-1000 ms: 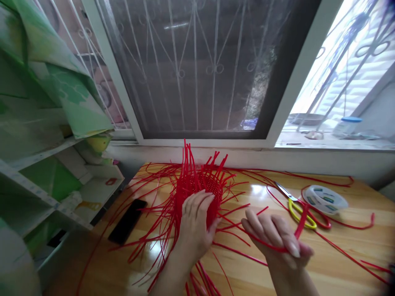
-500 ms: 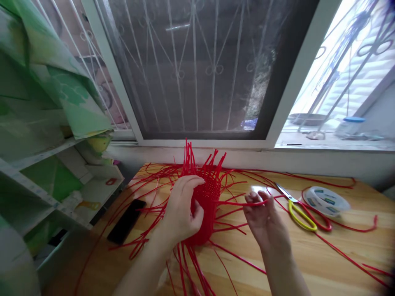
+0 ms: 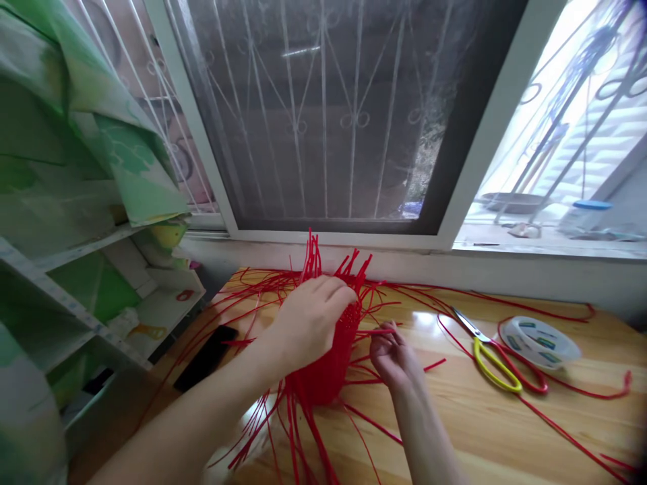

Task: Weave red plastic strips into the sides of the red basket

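A red woven piece (image 3: 323, 377), made of shiny cord and shaped like a small basket, rests on the table with many loose cord ends sticking out all around. My left hand (image 3: 316, 320) lies over its top, fingers bent down and closed on the far right part; the fingertips are partly hidden. Close to the right side of the weave, my right hand (image 3: 397, 360) pinches a red cord (image 3: 377, 331) between thumb and fingers. That cord runs out of the weave towards the hand.
Scissors (image 3: 498, 364) with yellow and red handles lie on the wooden table (image 3: 485, 438) at right, beside a clear tape-like plastic ring (image 3: 540, 342). A black phone (image 3: 206, 357) lies at left. Long red cords trail along the back. Shelves (image 3: 91, 296) stand at left, a window behind.
My left hand has shifted right and turned over the weave's top, its fingers closing. My right hand has moved left, nearer the weave, along the cord. The view has shifted slightly.
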The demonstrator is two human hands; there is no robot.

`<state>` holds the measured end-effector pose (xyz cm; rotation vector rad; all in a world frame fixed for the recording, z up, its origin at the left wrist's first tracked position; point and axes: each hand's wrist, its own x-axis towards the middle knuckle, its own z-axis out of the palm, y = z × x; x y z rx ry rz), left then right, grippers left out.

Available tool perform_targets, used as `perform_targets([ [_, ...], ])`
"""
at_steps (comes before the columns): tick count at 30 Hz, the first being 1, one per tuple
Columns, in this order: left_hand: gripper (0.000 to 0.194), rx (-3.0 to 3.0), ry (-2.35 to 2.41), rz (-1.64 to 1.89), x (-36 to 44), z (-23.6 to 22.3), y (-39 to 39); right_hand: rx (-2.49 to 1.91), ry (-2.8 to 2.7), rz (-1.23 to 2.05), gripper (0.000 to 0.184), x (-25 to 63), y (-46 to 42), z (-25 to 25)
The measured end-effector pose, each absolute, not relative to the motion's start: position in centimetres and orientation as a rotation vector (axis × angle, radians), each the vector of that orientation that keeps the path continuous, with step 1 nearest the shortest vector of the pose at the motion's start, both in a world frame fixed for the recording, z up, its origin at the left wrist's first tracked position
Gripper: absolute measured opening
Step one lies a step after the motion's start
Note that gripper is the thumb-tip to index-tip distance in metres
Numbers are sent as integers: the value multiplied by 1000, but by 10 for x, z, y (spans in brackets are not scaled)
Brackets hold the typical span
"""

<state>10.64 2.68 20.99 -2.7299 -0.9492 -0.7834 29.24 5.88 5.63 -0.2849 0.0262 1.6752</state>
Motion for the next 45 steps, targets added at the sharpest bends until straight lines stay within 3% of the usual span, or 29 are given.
perform_targets([
  [2, 18, -2654, -1009, -790, 104, 202, 26, -276, 31, 1689, 26, 290, 59, 55],
  [5, 51, -2617, -1011, -688, 101, 181, 25, -284, 46, 1711, 28, 284, 60, 53],
  [7, 60, -2530, -1027, -668, 100, 166, 25, -298, 70, 1707, 27, 282, 61, 52],
  [16, 25, -2415, -1035, -909, 98, 148, 21, -395, 162, 1588, 19, 291, 64, 55],
  [24, 17, -2288, -944, -963, 98, 147, 24, -415, 109, 1546, 21, 288, 60, 59],
  [28, 16, -2408, -940, -784, 99, 165, 22, -393, 103, 1559, 20, 287, 59, 63],
  [33, 35, -2676, -823, -250, 117, 194, 32, -380, 101, 1551, 20, 286, 58, 64],
  [37, 46, -2776, -1136, 45, 133, 201, 44, -393, 105, 1543, 13, 291, 57, 64],
  [45, 38, -2985, -1626, 111, 124, 197, 65, -447, 133, 1640, 17, 283, 58, 63],
])
